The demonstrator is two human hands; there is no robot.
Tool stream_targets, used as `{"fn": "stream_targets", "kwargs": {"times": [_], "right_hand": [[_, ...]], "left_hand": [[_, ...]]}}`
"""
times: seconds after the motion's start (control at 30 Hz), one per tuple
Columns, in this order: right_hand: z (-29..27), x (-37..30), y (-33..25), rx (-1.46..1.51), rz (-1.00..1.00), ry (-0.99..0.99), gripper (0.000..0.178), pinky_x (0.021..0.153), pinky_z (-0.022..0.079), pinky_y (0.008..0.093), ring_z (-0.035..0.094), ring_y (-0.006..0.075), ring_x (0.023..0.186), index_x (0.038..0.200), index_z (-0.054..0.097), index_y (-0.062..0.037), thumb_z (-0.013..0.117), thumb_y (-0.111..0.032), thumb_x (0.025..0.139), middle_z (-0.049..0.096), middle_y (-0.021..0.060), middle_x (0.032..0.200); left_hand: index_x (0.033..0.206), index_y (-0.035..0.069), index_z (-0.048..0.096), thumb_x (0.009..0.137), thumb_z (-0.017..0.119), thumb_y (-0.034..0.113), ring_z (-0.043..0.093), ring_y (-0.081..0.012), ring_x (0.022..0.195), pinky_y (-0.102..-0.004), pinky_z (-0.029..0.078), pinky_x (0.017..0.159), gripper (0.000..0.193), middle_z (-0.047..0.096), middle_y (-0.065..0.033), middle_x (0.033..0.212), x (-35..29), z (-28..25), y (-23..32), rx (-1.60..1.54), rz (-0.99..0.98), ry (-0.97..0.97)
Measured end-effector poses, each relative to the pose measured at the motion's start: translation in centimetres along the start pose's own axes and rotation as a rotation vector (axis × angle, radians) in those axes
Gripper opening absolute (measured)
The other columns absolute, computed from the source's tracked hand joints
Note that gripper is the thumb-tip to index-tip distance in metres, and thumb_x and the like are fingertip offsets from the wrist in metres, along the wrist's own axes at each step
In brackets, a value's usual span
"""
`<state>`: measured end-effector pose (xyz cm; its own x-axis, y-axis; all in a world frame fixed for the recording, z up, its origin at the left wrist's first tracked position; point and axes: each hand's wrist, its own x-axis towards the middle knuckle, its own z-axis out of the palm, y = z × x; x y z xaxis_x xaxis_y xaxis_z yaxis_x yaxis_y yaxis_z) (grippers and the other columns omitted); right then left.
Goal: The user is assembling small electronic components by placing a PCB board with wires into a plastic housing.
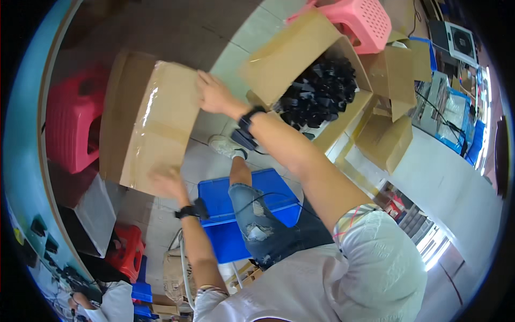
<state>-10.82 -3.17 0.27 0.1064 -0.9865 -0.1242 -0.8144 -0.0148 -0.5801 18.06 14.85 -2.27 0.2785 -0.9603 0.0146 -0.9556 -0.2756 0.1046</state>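
Note:
A closed cardboard box (pixel 150 123), sealed with clear tape, is tilted up above the floor between my two hands. My right hand (pixel 213 94), with a black watch on the wrist, grips its far right edge near the top corner. My left hand (pixel 169 183), blurred and with a black band on the wrist, holds the box's near lower edge. My leg in torn jeans and a white shoe (pixel 225 145) show under the box.
An open carton full of black parts (pixel 322 91) lies right of my right hand. A blue crate (pixel 225 198) sits under my leg. Pink stools (pixel 362 21) (pixel 72 123), a red stool (pixel 127 252), more cartons (pixel 386 139), a white table (pixel 450 177) and another person (pixel 110 300) surround me.

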Motion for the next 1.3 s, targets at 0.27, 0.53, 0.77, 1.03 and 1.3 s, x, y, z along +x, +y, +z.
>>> {"fn": "stream_targets", "kwargs": {"times": [0.27,0.53,0.77,1.03,1.3], "right_hand": [[-14.9,-21.7,22.1,-0.039,0.647,-0.245,0.02,0.076,0.049,0.042,0.061,0.0345,0.084,0.085,0.065,-0.0072,0.058,-0.022,0.073,0.064,0.0152,0.089],[-28.8,-21.1,43.9,-0.477,0.471,0.096,0.038,0.077,0.049,0.0464,0.058,0.0392,0.091,0.1,0.048,0.0004,0.06,-0.029,0.079,0.056,0.0228,0.099],[-30.6,-17.9,49.1,-0.526,0.604,-0.474,0.043,0.081,0.049,0.0453,0.061,0.0374,0.095,0.1,0.063,-0.0008,0.061,-0.039,0.081,0.064,0.0194,0.103],[-34.4,-20.9,51.0,-0.305,0.184,-0.6,0.033,0.082,0.045,0.047,0.053,0.0424,0.092,0.102,0.059,0.0018,0.053,-0.024,0.083,0.057,0.0254,0.098],[-48.4,-26.7,39.1,-0.283,0.301,-0.69,0.03,0.067,0.049,0.0472,0.058,0.0449,0.075,0.077,0.061,0.008,0.061,-0.022,0.076,0.059,0.0296,0.076]], "left_hand": [[0.101,0.0,0.059,0.075,0.067,0.044,0.058,-0.0359,0.097,-0.0416,0.046,0.084,0.051,0.057,-0.0273,0.109,-12.7,-3.0,28.0,-0.563,-0.263,-1.027],[0.091,-0.007,0.063,0.082,0.057,0.045,0.064,-0.0239,0.059,-0.0327,0.053,0.055,0.053,0.065,-0.0159,0.075,-16.8,6.5,32.2,-0.72,-0.498,-1.105],[0.081,-0.008,0.061,0.085,0.051,0.043,0.062,-0.0247,0.051,-0.0313,0.052,0.047,0.052,0.063,-0.017,0.067,-13.8,4.1,35.9,-0.279,-0.563,-1.29],[0.066,0.003,0.068,0.077,0.047,0.025,0.066,-0.0261,0.06,-0.0355,0.053,0.061,0.032,0.065,-0.0139,0.062,-16.2,6.7,31.9,-0.185,0.428,-1.152],[0.057,0.007,0.068,0.07,0.047,0.033,0.065,-0.0244,0.058,-0.0363,0.052,0.061,0.036,0.064,-0.0097,0.057,-15.7,-10.5,32.5,-0.356,-0.039,-1.238]]}}
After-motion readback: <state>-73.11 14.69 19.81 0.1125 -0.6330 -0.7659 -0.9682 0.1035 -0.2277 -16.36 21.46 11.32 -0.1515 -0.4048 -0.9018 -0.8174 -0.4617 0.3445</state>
